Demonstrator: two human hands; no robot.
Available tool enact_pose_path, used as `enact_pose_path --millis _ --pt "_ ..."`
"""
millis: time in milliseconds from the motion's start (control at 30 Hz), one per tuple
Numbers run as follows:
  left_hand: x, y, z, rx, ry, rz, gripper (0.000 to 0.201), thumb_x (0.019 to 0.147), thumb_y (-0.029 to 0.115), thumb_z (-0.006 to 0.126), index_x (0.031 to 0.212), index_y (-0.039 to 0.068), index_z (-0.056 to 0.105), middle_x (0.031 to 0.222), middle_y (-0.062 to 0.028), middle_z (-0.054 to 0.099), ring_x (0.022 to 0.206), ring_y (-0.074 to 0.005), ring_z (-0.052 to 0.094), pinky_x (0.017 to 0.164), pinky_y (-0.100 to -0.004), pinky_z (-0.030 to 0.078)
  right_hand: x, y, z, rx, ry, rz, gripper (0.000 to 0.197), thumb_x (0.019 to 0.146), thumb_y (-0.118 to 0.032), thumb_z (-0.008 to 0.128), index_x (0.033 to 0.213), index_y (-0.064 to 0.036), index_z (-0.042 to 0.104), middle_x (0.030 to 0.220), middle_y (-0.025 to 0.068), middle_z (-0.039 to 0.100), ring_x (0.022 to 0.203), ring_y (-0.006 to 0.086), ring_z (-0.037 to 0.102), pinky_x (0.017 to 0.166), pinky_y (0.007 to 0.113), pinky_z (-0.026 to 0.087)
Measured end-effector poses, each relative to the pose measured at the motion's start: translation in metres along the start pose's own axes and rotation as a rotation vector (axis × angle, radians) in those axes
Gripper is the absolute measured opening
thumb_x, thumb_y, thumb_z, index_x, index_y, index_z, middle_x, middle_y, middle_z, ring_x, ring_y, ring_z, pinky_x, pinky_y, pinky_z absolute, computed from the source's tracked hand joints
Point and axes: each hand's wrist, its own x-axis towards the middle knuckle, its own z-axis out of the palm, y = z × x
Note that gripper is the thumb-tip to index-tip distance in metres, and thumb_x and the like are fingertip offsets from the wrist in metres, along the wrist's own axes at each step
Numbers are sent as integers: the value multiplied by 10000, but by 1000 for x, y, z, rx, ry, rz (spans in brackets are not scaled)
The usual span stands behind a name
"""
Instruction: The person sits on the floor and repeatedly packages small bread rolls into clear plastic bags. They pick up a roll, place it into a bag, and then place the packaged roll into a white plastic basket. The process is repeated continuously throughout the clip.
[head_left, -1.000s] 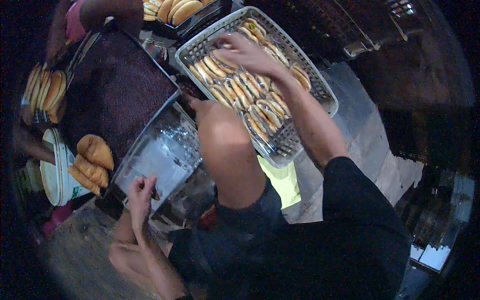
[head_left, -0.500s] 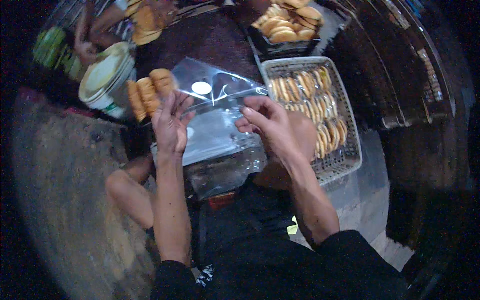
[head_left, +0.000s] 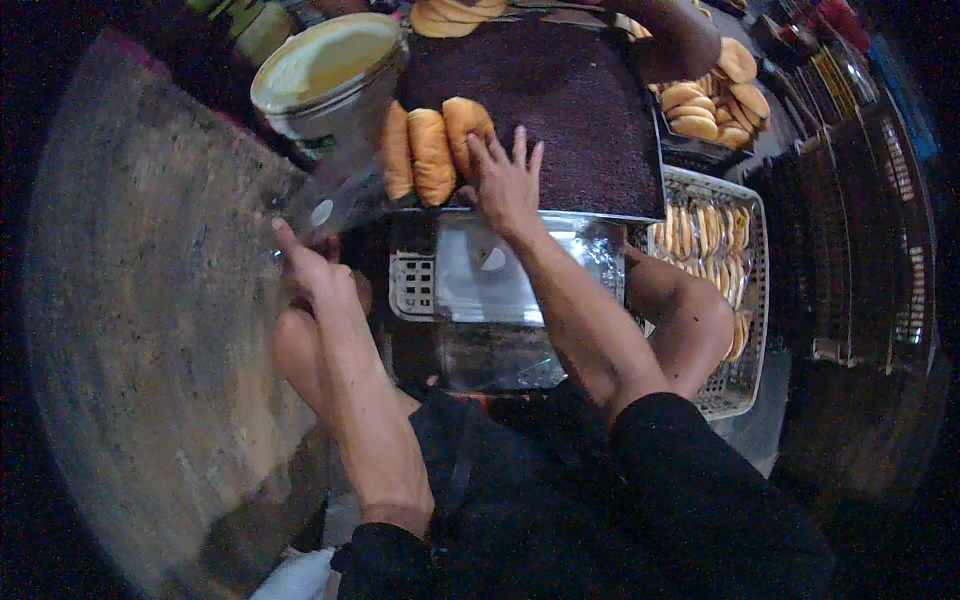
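My left hand is out to the left, closed on the edge of a clear plastic bag with a white oval mark. The bag stretches toward three golden elongated bread buns lying side by side on the left edge of a dark board. My right hand reaches over the board with fingers spread, its inner fingers touching the rightmost bun. Between my legs lies a stack of clear plastic bags, partly covered by my right forearm.
A large pale bucket stands beyond the buns at left. Right of my knee, a grey plastic crate holds rows of bagged round buns. Loose round buns fill a dark box behind it. Another person's arm reaches over the far board.
The bag, earlier stretched between both my hands in front of me, is now with my left hand at the left. My right hand has moved left and forward onto the buns.
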Motion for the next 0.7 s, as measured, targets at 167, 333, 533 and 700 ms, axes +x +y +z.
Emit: enact_pose_path --millis 167,333,533,700 --pt "3 -20 -10 122 -222 -35 752 911 623 363 1205 -69 380 854 -181 633 736 -245 652 571 -314 549 59 41 -27 117 -306 129 344 785 -218 637 1129 -195 645 1021 103 676 1116 371 540 1011 558 332" --pt "-36 -16 27 225 -285 88 762 959 574 249 1045 -139 501 914 -212 650 766 -286 663 697 -363 561 54 85 -164 870 -442 422 447 812 -269 637 1143 30 601 1050 137 649 967 179 596 880 305 449" --pt "-97 -38 48 239 -600 149 707 960 572 260 1023 -58 573 989 -184 644 831 -272 660 716 -360 561 44 109 -264 1180 -387 667 397 811 -232 612 1106 35 607 1010 86 639 958 154 579 884 249 428" --pt "-165 -45 43 31 -905 -189 638 923 565 421 1297 49 427 1172 -140 558 995 -270 605 716 -367 560 29 90 -242 1150 -363 618 429 805 -269 647 1101 38 599 975 87 630 919 147 560 846 261 417"
